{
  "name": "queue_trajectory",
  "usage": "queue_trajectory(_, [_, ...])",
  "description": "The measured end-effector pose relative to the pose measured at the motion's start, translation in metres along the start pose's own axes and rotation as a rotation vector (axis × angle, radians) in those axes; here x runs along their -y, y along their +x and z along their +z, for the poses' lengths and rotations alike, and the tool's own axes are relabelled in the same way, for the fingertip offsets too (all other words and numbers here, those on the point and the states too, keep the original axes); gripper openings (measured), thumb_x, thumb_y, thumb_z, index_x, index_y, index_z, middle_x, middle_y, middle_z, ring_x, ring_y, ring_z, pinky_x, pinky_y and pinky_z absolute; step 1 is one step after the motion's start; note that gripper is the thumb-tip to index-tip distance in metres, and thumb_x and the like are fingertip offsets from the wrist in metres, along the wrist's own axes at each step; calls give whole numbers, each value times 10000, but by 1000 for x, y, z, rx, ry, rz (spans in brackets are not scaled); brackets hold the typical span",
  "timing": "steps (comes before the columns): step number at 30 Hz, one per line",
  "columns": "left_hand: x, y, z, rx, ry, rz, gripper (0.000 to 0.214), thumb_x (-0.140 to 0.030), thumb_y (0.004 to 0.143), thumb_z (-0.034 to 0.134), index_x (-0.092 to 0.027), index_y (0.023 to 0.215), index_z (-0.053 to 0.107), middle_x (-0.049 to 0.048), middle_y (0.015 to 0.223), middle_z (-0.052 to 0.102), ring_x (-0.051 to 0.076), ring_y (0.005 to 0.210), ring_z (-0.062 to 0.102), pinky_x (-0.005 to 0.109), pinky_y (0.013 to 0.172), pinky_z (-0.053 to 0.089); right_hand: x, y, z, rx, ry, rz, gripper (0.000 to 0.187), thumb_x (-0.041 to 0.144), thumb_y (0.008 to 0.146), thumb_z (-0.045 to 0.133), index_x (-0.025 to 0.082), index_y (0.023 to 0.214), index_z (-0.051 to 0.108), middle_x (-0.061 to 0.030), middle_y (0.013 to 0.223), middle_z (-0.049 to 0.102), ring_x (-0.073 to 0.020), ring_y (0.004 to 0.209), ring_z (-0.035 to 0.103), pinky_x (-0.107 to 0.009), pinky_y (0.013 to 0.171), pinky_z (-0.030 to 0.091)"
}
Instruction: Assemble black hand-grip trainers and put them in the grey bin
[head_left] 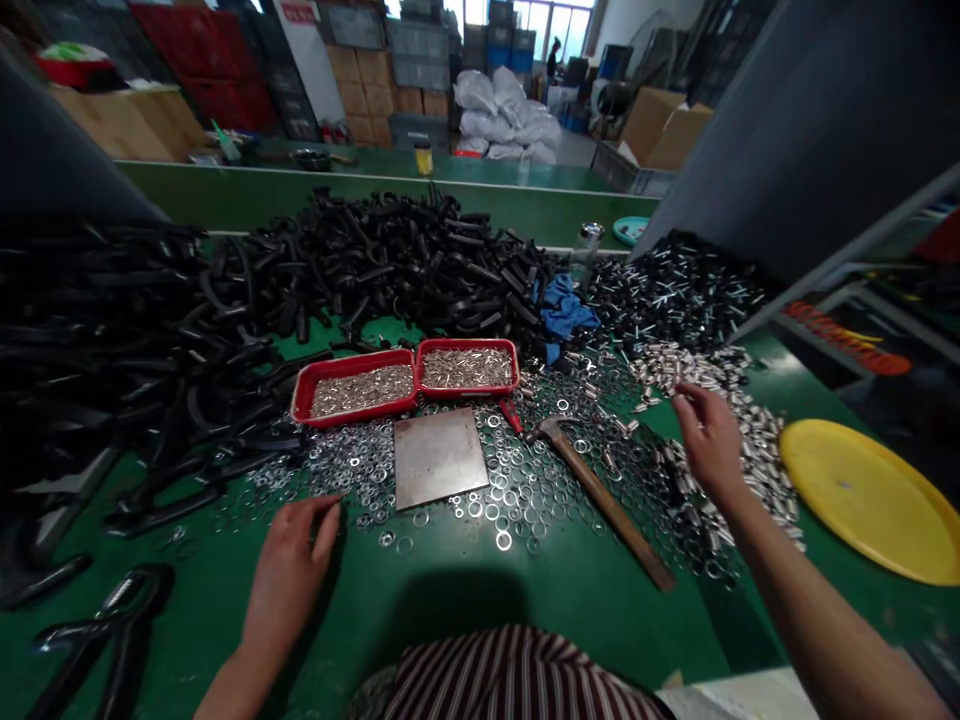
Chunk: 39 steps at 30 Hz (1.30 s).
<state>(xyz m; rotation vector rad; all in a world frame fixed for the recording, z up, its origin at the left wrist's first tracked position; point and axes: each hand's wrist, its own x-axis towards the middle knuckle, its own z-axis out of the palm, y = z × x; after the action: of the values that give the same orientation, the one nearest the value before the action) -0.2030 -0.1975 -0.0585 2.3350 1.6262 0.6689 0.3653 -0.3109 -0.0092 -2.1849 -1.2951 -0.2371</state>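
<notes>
- From where I stand, I see a heap of shiny little metal tubes [757, 440] on the right side of the green table [360, 630].
- The person's right hand [706, 432] is over the left side of that heap. Its thumb and first finger are bent and near each other. I can't tell if they pinch a tube.
- Lots of flat metal rings [503, 541] are spread over the middle of the table, next to the tubes.
- The left hand [292, 555] is low by the left edge of the rings. Its fingers are curled, with the thumb near the first finger. I can't tell if it has anything in it.
- A square metal plate [440, 458] lies among the rings, between the two hands.
- A hammer [611, 505] with a wooden handle lies slanted to the right of the plate.
- Behind the plate are two red trays [469, 392], side by side, full of tiny metal bits.
- A small red tool [511, 415] lies just by the right tray.
- A blue cloth [564, 305] is farther back.
- Big piles of black handles [420, 250] fill the back and left.
- A round yellow tray [862, 490] is right of the tubes.
</notes>
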Motion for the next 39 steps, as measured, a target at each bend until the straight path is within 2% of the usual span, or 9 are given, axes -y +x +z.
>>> queue_trajectory(2, [-7, 0, -5, -60, -26, 14, 307, -429, 977, 433, -196, 1089, 598, 106, 1059, 617, 283, 1035, 595, 468, 1001, 479, -34, -63, -31, -144, -34, 57, 586, 538, 992, 363, 146, 1409, 488, -195, 1321, 566, -299, 1152, 580, -466, 999, 445])
queue_trajectory(5, [-35, 0, 3, -42, -147, 115, 252, -401, 986, 458, -219, 1102, 587, 90, 1128, 629, 271, 1092, 601, 468, 1036, 471, -82, -154, -58, -30, -234, 62, 844, 713, 906, 387, 123, 1509, 380, -235, 1507, 393, -414, 1385, 376, -590, 1105, 315])
queue_trajectory(8, [-84, -3, 27, 146, -306, 283, 210, -346, 998, 459, -248, 1123, 597, 61, 1141, 665, 235, 1078, 638, 409, 993, 520, -107, -198, -59, 90, -400, 125, 1005, 801, 842, 385, 121, 1571, 260, -257, 1605, 204, -484, 1419, 287, -661, 1066, 307])
queue_trajectory(15, [-181, -24, 81, 448, -434, 586, 189, -297, 1014, 467, -252, 1115, 620, 34, 1107, 698, 185, 1057, 655, 337, 978, 534, -81, -148, -26, 258, -434, -18, 887, 719, 905, 421, 215, 1597, 190, -198, 1622, 233, -418, 1470, 176, -669, 1072, 268])
queue_trajectory(24, [-191, -33, 78, 607, -433, 575, 229, -291, 1046, 407, -243, 1177, 588, 32, 1163, 644, 154, 1106, 608, 304, 1019, 482, -15, -50, 42, 286, -232, -29, 805, 719, 936, 350, 287, 1600, 211, -140, 1646, 223, -411, 1464, 228, -683, 1078, 271])
queue_trajectory(29, [-163, -42, 70, 536, -430, 479, 197, -281, 1040, 431, -220, 1153, 581, 34, 1096, 642, 150, 1033, 605, 286, 949, 476, -33, -104, -16, 282, -72, -269, 753, 610, 979, 396, 323, 1614, 110, -77, 1679, 120, -330, 1505, 200, -552, 1170, 252])
queue_trajectory(32, [-156, -52, 78, 587, -406, 645, 177, -248, 1032, 448, -229, 1082, 617, 14, 1037, 666, 150, 961, 582, 287, 899, 442, -39, -154, -37, 451, -106, -476, 747, 586, 963, 470, 338, 1604, 177, -73, 1665, 190, -328, 1495, 242, -548, 1169, 252])
queue_trajectory(35, [-169, -49, 95, 638, -360, 844, 179, -259, 1028, 460, -232, 1044, 636, 13, 1018, 674, 166, 938, 556, 318, 904, 400, -26, -161, -20, 470, -157, -501, 630, 508, 995, 457, 345, 1577, 279, -78, 1642, 264, -315, 1474, 288, -557, 1156, 247])
queue_trajectory(39, [-195, -19, 105, 649, -355, 824, 245, -308, 1041, 418, -208, 1052, 642, 50, 1054, 650, 187, 1007, 550, 329, 939, 401, -6, -116, 17, 359, -79, -438, 484, 467, 1007, 449, 319, 1466, 487, -83, 1560, 414, -307, 1401, 374, -534, 1117, 296])
